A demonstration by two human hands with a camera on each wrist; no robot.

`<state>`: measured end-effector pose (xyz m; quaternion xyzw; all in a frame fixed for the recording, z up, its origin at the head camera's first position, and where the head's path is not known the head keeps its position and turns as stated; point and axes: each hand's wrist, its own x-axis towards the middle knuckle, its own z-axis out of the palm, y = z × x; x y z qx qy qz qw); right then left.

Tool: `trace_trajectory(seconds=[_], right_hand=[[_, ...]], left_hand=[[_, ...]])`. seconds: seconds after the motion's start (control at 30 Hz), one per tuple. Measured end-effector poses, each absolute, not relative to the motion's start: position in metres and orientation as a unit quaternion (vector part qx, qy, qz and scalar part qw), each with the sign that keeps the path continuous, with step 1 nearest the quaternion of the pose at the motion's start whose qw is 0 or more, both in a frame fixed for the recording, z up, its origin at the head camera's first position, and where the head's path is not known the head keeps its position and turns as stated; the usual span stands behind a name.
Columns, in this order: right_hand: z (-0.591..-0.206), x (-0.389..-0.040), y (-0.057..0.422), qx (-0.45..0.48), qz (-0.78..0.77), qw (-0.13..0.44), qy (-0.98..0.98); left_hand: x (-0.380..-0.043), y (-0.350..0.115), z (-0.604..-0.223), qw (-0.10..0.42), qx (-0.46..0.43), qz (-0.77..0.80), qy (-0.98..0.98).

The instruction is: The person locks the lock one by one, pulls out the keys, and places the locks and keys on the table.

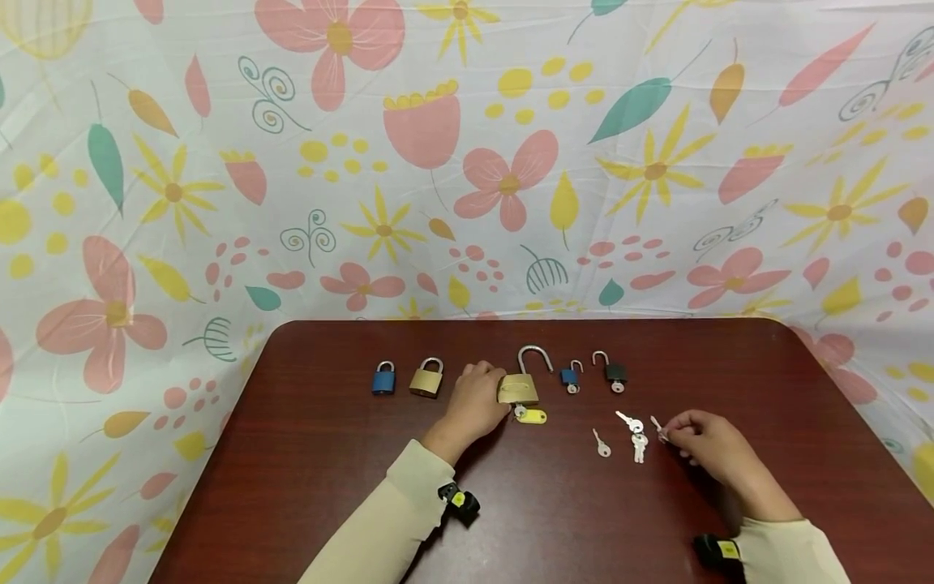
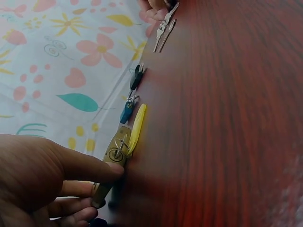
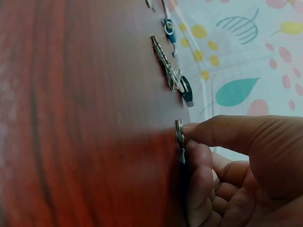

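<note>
My left hand (image 1: 474, 405) holds the left side of a large brass padlock (image 1: 520, 391), its thumb on the keyhole end in the left wrist view. That padlock's shackle is raised and swung open. A key (image 1: 520, 410) sits in its keyhole, and a yellow tag (image 1: 535, 417) hangs from it. At the right, my right hand (image 1: 709, 446) pinches a small silver key (image 3: 180, 132) between thumb and forefinger, low over the table. Just left of that hand lie more silver keys (image 1: 639, 446), some on a ring, and a single key (image 1: 601, 444).
Left of my left hand stand a closed blue padlock (image 1: 383, 380) and a closed brass padlock (image 1: 426, 380). To the right are a small blue padlock (image 1: 569, 378) and a black padlock (image 1: 616, 373), both open with keys inserted. A flowered cloth (image 1: 467, 162) hangs behind the table (image 1: 328, 487).
</note>
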<state>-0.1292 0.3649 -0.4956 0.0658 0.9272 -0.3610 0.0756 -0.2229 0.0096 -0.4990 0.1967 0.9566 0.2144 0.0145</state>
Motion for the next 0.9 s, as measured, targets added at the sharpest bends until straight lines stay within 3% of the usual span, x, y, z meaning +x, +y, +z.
trace_trajectory(seconds=[0.67,0.9], right_hand=[[-0.47,-0.133,0.35,0.06,-0.33,0.025,0.942],[-0.457,-0.141,0.329,0.046,-0.337,0.016,0.94]], left_hand=[[-0.219,0.01,-0.498,0.026,0.161,0.287,0.944],[-0.218,0.01,-0.499,0.002,0.17,0.295,0.94]])
